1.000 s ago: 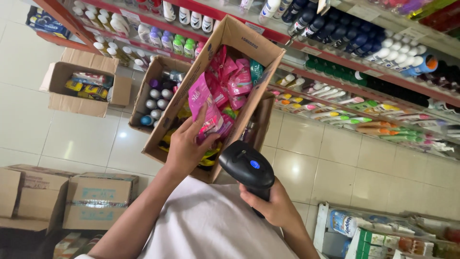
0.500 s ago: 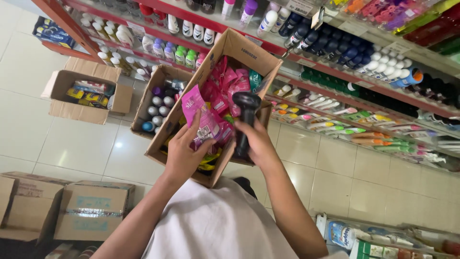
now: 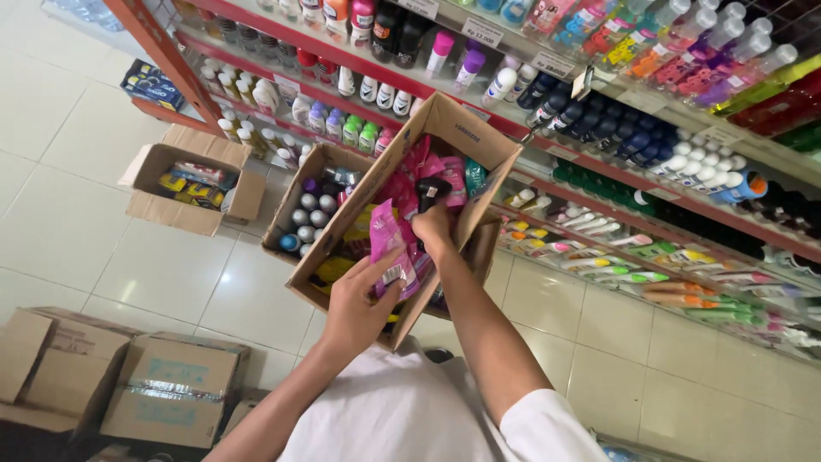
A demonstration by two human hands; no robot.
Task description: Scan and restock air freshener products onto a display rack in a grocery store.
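Shop shelving (image 3: pixel 650 184) runs ahead of you, bottles in rows. The open cardboard box (image 3: pixel 466 137) sits tilted between your arms, full of pink sachets. Your left hand (image 3: pixel 359 304) pinches one pink sachet (image 3: pixel 389 257) at the box's near edge. Your right hand (image 3: pixel 434 229) is closed around the black barcode scanner (image 3: pixel 430 190) inside the box.

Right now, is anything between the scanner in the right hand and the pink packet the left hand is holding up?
Nothing visible. The right hand holds the black scanner inside the cardboard box, just above the pink packet gripped by the left hand. Other pink packets lie beside it, not between them.
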